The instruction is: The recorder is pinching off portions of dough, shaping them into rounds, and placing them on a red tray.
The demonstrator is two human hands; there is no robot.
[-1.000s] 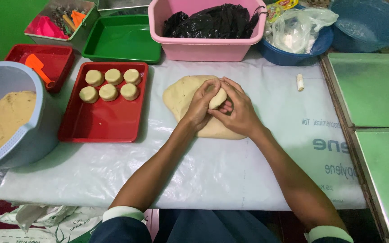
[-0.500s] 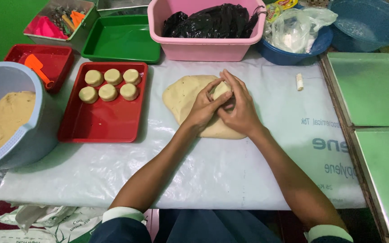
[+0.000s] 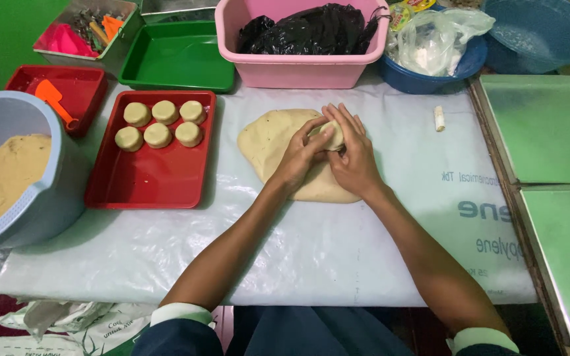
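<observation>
Fingers of both hands curl inward around a small round piece of dough (image 3: 330,134), pressing it from either side so that only its pale top shows between them. The left hand (image 3: 300,157) cups it from the left and near side, thumb laid over the front, while the right hand (image 3: 351,155) wraps it from the right, its fingers (image 3: 342,120) reaching over the far edge. The two hands meet at the piece, so neither is nearer than the other; it sits directly between the fingertips, and both are closed on it. Whether the piece is lifted clear or resting on what lies below, I cannot quite tell from this angle. Below the hands spreads a flattened sheet of dough (image 3: 268,142), its long axis running from far left to near right, on a white plastic table cover (image 3: 298,250). To the left, well apart from the hands, stands a red tray (image 3: 146,184) with six round dough discs (image 3: 158,123) set in two rows at its far end; the near part of the tray is bare. Farther left is a grey-blue bowl (image 3: 47,191) holding more of the pale mix. At the far side of the table stand a green tray (image 3: 179,56) and a pink tub (image 3: 298,66) with a black bag inside.
</observation>
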